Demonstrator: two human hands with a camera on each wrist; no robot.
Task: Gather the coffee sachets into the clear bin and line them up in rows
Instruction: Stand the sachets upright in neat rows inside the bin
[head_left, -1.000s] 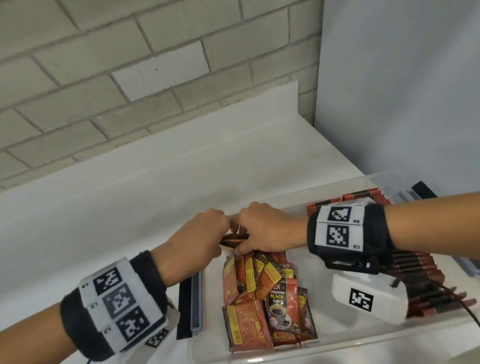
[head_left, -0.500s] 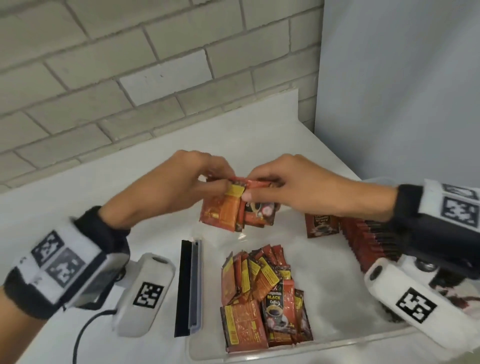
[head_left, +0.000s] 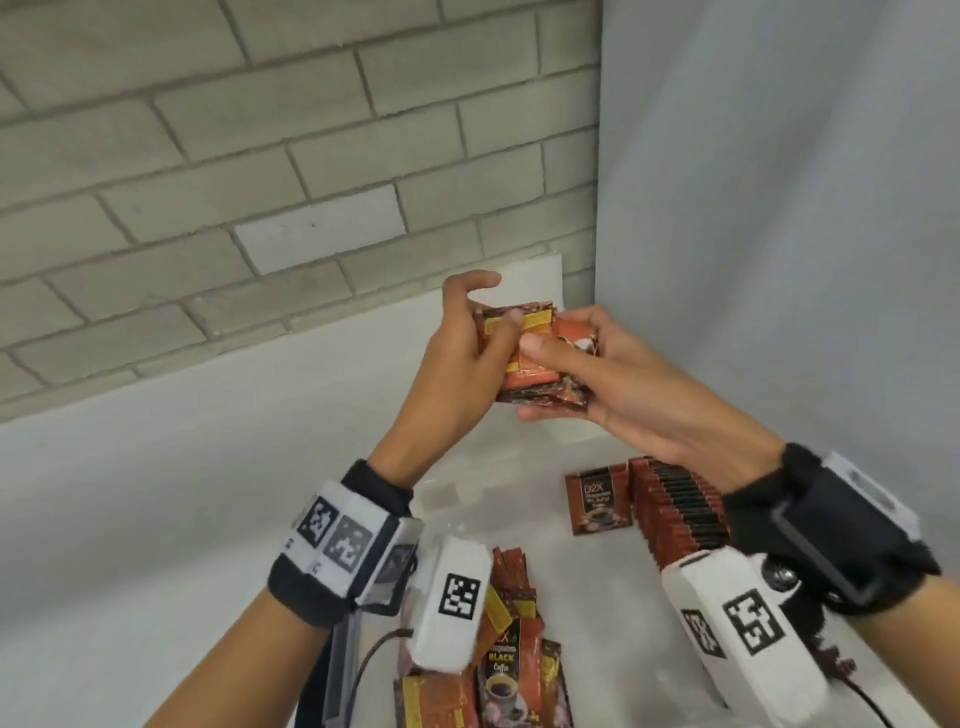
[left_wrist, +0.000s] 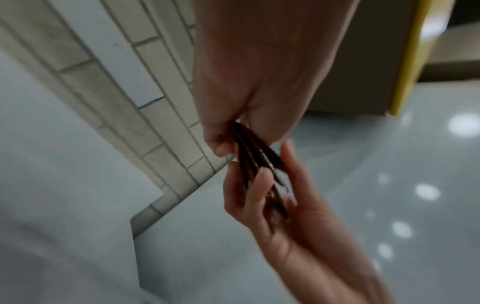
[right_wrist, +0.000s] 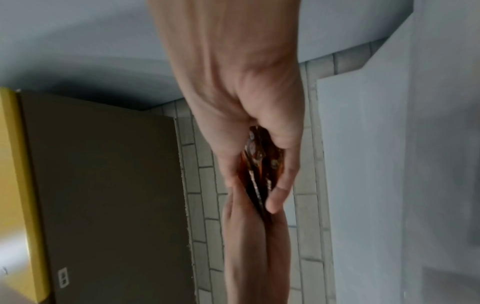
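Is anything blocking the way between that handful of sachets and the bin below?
Nothing visible does. Both hands hold the sachets in open air above the clear bin, whose top is open.

Counts only. Two hands showing: left hand (head_left: 457, 364), right hand (head_left: 618, 387). Both are gripping one small fan of sachets (head_left: 540, 358) at 12 o'clock; edge-on in the left wrist view it is showing about three, exact count unclear. One clear bin (head_left: 613, 618). One sachet (head_left: 600, 499) is standing alone at 3 o'clock. One packed row (head_left: 675, 509) beside it and one loose pile (head_left: 514, 654) at 6 o'clock, both too dense to count.
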